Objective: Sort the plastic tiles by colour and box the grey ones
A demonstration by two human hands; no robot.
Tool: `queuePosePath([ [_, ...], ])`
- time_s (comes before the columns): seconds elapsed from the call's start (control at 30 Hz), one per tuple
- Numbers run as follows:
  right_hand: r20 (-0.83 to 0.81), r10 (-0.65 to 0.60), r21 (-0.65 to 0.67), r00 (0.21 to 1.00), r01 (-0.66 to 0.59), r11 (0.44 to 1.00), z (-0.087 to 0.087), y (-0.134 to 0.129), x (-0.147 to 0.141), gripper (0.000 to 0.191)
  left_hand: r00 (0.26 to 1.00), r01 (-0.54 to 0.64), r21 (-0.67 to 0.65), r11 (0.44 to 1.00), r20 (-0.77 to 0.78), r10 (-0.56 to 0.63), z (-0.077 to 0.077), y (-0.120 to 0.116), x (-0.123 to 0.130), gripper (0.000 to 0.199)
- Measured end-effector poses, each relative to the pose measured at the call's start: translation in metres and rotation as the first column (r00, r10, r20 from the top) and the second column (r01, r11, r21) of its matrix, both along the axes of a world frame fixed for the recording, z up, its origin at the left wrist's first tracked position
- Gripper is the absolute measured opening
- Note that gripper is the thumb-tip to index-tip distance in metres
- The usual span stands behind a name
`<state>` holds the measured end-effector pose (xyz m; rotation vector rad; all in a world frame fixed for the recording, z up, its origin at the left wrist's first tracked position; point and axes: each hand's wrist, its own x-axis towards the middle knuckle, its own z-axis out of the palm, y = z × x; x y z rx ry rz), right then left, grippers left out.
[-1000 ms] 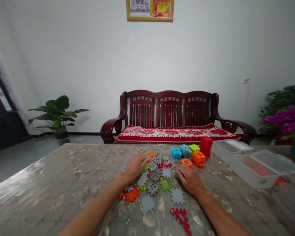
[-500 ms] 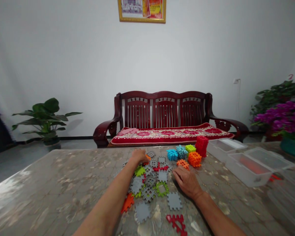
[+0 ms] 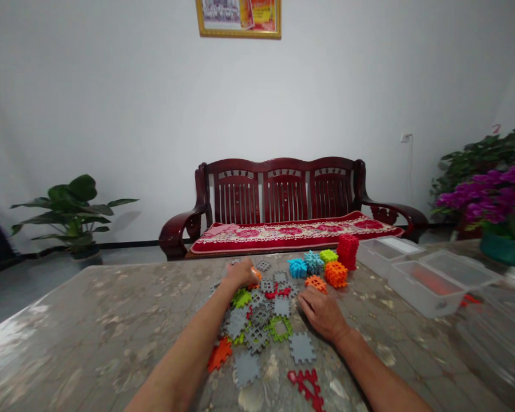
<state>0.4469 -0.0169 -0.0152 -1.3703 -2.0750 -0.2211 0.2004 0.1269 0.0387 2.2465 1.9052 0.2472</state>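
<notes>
Tiles (image 3: 282, 308) strewn about
Left hand (image 3: 240, 273) at orange tile (image 3: 256, 277); right hand (image 3: 321, 312) by orange stack (image 3: 316, 282); I can't tell either grip

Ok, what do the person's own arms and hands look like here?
The left hand and right hand are gloveless, and the forearms show no sleeves. No watch, bracelet or cable is visible. Any ring would be too small to make out.

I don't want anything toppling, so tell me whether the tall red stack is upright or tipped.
Upright: the red stack stands taller than it is wide, its top showing higher than the nearby orange bundle.
</notes>
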Motion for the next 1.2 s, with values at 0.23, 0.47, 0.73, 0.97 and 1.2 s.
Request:
queuePosePath([
  [0.23, 0.011, -0.019, 0.016, 1.0, 0.019, 1.0, -0.002, 0.001, 0.0, 0.025, 0.984, 0.106, 0.015, 0.994, 0.139, -0.107, -0.008, -0.001, -0.005, 0.059],
  [0.47, -0.003, -0.026, 0.001, 1.0, 0.026, 1.0, -0.001, 0.001, -0.001, 0.024, 0.938, 0.119, 0.117, 0.986, 0.313, -0.15, 0.014, -0.014, -0.009, 0.043],
  [0.73, 0.041, -0.056, -0.041, 0.998, 0.058, 0.997, 0.001, 0.001, -0.001, 0.025, 0.849, 0.23, 0.124, 0.965, 0.46, -0.261, 0.028, -0.041, 0.0, 0.048],
  [0.97, 0.044, -0.072, -0.08, 0.996, 0.075, 0.994, 0.006, -0.003, -0.002, 0.027, 0.803, 0.285, 0.103, 0.953, 0.517, -0.296, 0.013, -0.067, 0.002, 0.056],
  [1.2, -0.039, -0.028, -0.062, 0.999, 0.025, 0.998, 0.007, -0.007, -0.004, 0.02, 0.883, -0.044, 0.254, 0.966, 0.463, -0.081, -0.007, -0.067, -0.087, 0.047],
])
